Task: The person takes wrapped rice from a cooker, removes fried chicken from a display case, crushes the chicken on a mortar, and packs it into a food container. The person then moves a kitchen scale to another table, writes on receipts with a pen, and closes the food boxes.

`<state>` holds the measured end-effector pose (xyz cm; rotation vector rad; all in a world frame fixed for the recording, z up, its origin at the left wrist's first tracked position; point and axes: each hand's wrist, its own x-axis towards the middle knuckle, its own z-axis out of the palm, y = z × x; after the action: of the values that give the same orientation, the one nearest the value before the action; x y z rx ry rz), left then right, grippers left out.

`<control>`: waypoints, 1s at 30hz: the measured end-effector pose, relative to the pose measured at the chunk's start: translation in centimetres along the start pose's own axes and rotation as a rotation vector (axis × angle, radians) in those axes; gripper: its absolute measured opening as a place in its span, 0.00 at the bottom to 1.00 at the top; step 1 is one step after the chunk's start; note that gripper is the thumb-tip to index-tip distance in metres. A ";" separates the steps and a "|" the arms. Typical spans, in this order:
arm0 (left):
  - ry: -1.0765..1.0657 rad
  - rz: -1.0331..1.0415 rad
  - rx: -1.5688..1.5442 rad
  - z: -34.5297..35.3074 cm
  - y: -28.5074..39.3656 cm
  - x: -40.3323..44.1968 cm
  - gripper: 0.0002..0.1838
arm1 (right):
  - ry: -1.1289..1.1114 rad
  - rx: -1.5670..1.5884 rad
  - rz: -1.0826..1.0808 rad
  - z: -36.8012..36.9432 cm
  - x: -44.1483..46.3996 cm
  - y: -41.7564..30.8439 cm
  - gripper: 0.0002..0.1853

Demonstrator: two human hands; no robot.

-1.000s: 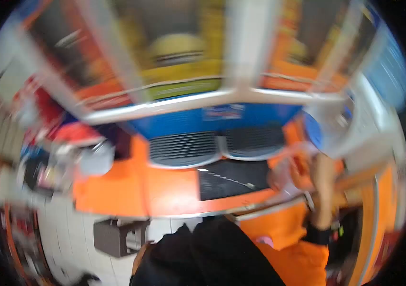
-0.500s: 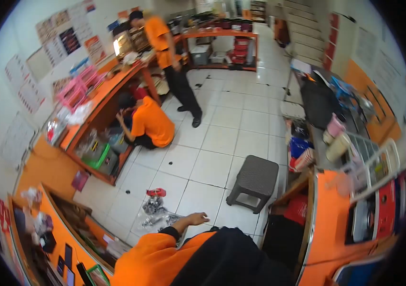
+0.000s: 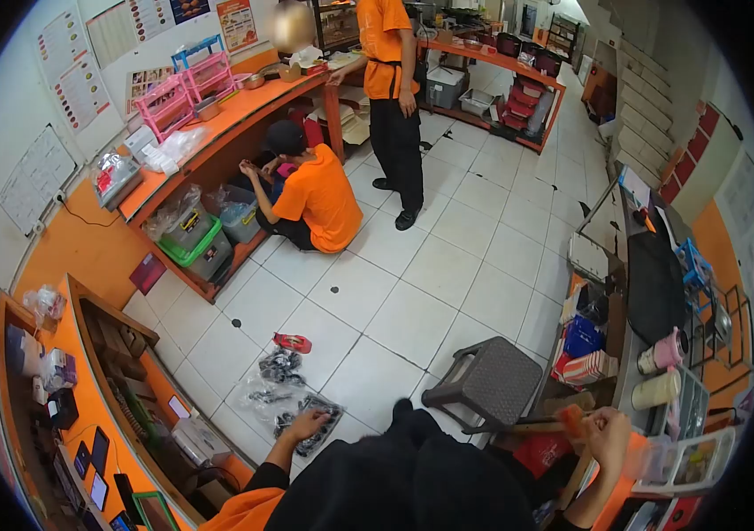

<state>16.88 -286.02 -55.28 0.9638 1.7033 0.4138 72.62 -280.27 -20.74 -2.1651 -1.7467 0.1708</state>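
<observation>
My left hand [image 3: 308, 427] reaches down at the floor, fingers extended, over a clear plastic bag [image 3: 257, 398] and a flat pack of small dark pieces [image 3: 322, 427]. Whether the fingertips touch the pack is unclear. More dark pieces in clear plastic [image 3: 279, 365] lie just beyond, with a red item [image 3: 293, 342] that looks like a slipper or scissors handle. On the right, my right hand [image 3: 605, 438] is raised beside the orange counter, fingers closed around a small, blurred orange piece [image 3: 574, 421].
A grey plastic stool [image 3: 492, 380] stands ahead to the right. One person in orange [image 3: 319, 195] crouches by a low shelf; another [image 3: 390, 88] stands behind. Phones [image 3: 99, 449] lie on the left counter. A pink tumbler [image 3: 664, 350] stands on the right-hand bench.
My left hand has moved left and down to the dark pieces. My right hand has come into view at the right with the orange piece. The camera view has shifted.
</observation>
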 end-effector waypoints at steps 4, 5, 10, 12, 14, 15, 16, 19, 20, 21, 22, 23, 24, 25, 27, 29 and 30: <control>-0.063 0.109 0.007 1.3 6.1 5.8 0.30 | 0.150 -0.191 -0.080 4.2 8.1 1.0 0.07; -0.080 0.150 0.028 1.6 8.2 7.9 0.30 | 0.030 -0.044 -0.026 4.7 9.8 1.0 0.06; -0.060 0.180 0.247 1.1 19.3 20.4 0.32 | 0.014 -0.046 0.038 9.5 22.0 3.9 0.07; -0.086 0.126 0.239 0.5 24.0 25.9 0.33 | 0.058 -0.160 0.052 10.3 28.7 3.4 0.09; -0.102 0.133 0.235 0.1 28.4 30.3 0.34 | -0.022 -0.014 -0.003 10.7 34.8 1.2 0.06; -0.097 0.198 0.259 0.2 30.4 32.7 0.34 | -0.071 0.059 -0.035 10.9 37.8 -0.4 0.04; -0.082 0.239 0.280 -0.1 34.4 33.7 0.32 | -0.074 0.041 -0.063 10.4 40.8 -2.4 0.05; -0.022 0.317 0.230 0.5 40.9 39.7 0.29 | 0.100 -0.242 -0.070 11.8 49.7 -4.9 0.10; -0.016 0.299 0.235 0.4 44.4 40.2 0.29 | 0.073 -0.207 -0.127 11.4 52.4 -5.8 0.09; -0.002 0.295 0.228 0.7 46.6 41.6 0.29 | 0.046 -0.170 -0.182 11.2 55.2 -6.7 0.08; -0.015 0.305 0.191 1.2 48.8 42.7 0.29 | 0.021 -0.130 -0.233 11.2 58.1 -7.6 0.08; -0.027 0.319 0.161 1.4 51.1 43.7 0.29 | 0.041 -0.144 -0.244 11.4 61.1 -8.3 0.07; -0.067 0.325 0.147 1.8 53.5 44.9 0.29 | 0.064 -0.153 -0.246 11.9 63.9 -8.9 0.06; -0.118 0.317 0.147 2.4 55.1 46.2 0.29 | 0.089 -0.161 -0.239 12.3 66.5 -9.5 0.06; -0.214 0.319 0.152 3.4 59.1 50.2 0.29 | 0.024 -0.093 -0.214 13.1 71.4 -10.2 0.06; -0.268 0.407 0.142 5.6 59.6 57.6 0.29 | -0.037 -0.033 -0.186 14.8 76.8 -10.4 0.05; -0.332 0.473 0.072 6.6 60.1 61.3 0.28 | -0.013 -0.057 -0.206 16.5 79.5 -9.5 0.04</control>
<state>41.21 -203.39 -55.13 1.4102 1.1917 0.4702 77.16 -198.69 -22.86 -2.0086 -1.9900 0.0841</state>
